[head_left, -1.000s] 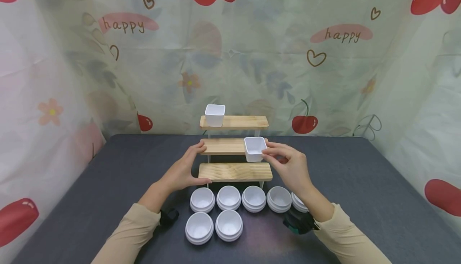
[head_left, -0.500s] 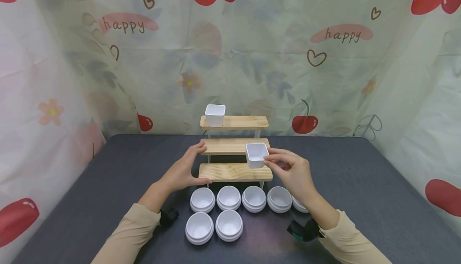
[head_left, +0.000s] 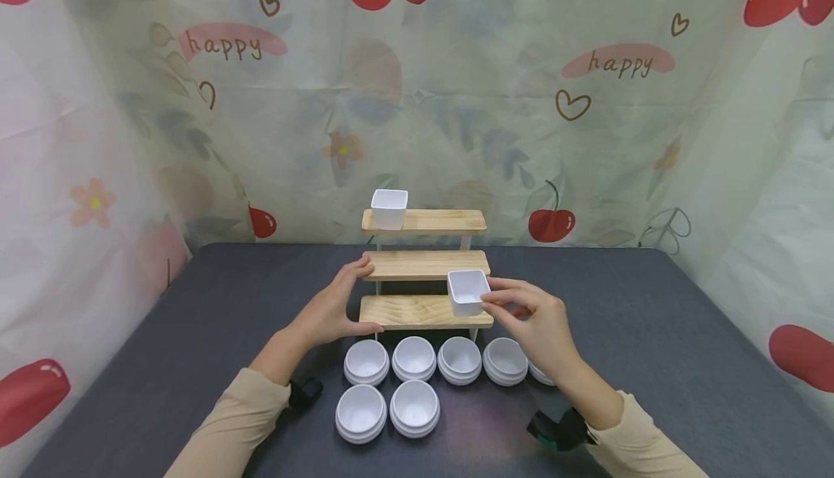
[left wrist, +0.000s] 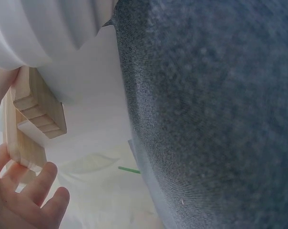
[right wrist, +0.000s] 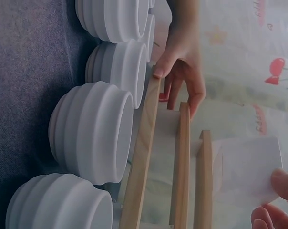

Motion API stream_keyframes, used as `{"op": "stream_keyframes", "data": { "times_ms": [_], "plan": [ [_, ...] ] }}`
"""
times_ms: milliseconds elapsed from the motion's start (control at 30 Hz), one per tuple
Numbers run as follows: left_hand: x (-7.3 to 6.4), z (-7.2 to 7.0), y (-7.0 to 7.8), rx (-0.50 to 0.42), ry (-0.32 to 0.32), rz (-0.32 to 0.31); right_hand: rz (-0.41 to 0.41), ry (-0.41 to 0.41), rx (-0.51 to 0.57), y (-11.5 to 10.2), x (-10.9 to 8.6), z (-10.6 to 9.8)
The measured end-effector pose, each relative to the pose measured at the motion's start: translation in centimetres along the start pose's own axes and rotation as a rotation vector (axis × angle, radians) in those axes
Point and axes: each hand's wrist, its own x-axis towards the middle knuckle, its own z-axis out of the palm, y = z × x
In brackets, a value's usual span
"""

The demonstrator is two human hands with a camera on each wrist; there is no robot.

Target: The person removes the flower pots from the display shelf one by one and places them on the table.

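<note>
A three-tier wooden display stand (head_left: 423,266) stands in the middle of the table. My left hand (head_left: 332,304) holds its left end, thumb on the bottom shelf (head_left: 417,310) and fingers at the middle shelf, as the right wrist view also shows. My right hand (head_left: 537,319) pinches the right side of a small square white bowl (head_left: 468,294), between thumb and fingertips. In the head view this bowl appears in front of the right ends of the lower two shelves, tilted so that its inside shows. Another square white bowl (head_left: 389,210) sits at the left of the top shelf (head_left: 449,221).
Several round white ribbed bowls (head_left: 459,359) stand in front of the stand in two rows. One bowl (head_left: 541,371) is partly hidden behind my right forearm. The dark table (head_left: 625,319) is enclosed by a printed cloth backdrop (head_left: 456,130).
My right hand has brought the square bowl down and slightly right, from the middle shelf's level toward the bottom shelf. My left hand has not moved from the stand.
</note>
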Motion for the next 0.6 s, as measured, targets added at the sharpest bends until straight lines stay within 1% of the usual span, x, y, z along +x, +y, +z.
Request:
{"op": "stream_keyframes", "data": {
  "times_ms": [333, 600],
  "plan": [
    [-0.1, 0.0, 0.1, -0.003, 0.0, -0.004, -0.049, 0.0, -0.047, 0.1, -0.7, 0.0],
    [-0.1, 0.0, 0.1, -0.004, -0.009, -0.017, -0.104, 0.019, -0.044, 0.1, -1.1, 0.0]
  ]
}}
